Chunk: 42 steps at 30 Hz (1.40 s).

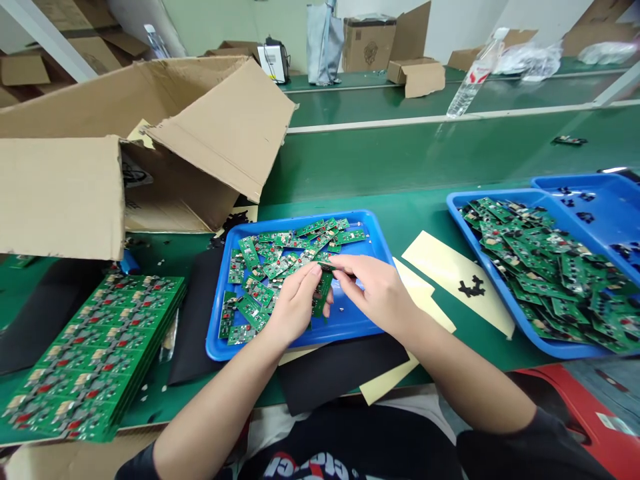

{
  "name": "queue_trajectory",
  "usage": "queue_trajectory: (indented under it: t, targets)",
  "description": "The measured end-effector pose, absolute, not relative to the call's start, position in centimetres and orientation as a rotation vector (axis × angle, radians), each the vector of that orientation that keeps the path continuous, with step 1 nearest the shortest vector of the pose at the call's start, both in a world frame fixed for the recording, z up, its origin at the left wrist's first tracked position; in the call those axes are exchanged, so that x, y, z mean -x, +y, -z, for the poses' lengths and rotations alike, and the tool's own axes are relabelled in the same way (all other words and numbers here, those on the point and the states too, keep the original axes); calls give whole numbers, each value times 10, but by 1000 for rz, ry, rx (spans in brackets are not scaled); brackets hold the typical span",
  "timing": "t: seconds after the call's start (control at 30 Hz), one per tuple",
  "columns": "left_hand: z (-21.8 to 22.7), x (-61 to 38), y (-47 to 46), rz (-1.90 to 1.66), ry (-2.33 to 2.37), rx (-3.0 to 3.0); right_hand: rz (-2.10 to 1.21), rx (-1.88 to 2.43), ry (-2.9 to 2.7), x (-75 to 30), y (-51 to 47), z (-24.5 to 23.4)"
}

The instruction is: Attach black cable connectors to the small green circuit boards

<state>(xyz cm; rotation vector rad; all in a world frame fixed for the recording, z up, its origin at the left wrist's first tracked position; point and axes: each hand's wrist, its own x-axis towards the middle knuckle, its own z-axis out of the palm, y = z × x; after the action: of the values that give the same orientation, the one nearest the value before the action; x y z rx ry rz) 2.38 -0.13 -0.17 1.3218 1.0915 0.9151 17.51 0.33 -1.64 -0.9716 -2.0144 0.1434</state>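
In the head view, the left hand (pixel 295 300) grips a small green circuit board (pixel 323 297) between thumb and fingers, tilted above the blue tray (pixel 345 325). The right hand (pixel 370 290) has its thumb and forefinger bunched at the board's upper edge; whether they pinch the board or a small dark part is hidden, so I cannot tell. Good handling here would mean backing the board with the left fingers, working squarely at the edge, and avoiding a twist or pressure on the soldered components. Staying over the tray should help catch anything dropped.

Loose circuit boards (pixel 260 290) crowd the tray's left and back, while its right front shows bare floor below the hands. The tray's raised rim surrounds this space. Cream paper (pixel 440 263) lies to the right, then a second blue tray (pixel 565 351) heaped with boards. Leftward, a stack of board panels (pixel 100 353) and an open cardboard box (pixel 220 133) limit sideways reach; bare green table (pixel 415 213) lies behind the right hand.
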Motion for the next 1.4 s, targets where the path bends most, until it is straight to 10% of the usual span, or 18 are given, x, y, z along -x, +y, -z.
queue_trajectory:
  t: [0.6,1.07,1.4]
  targets:
    - [0,-12,5,-645,1005,-1420,88,958,-2103,-180,11,16]
    - [-1,-3,8,-741,1078,-1713,-835,1182,-1804,-193,9,0]
    - [12,-1,9,-880,1144,-1993,-793,1149,-1804,-189,9,-4]
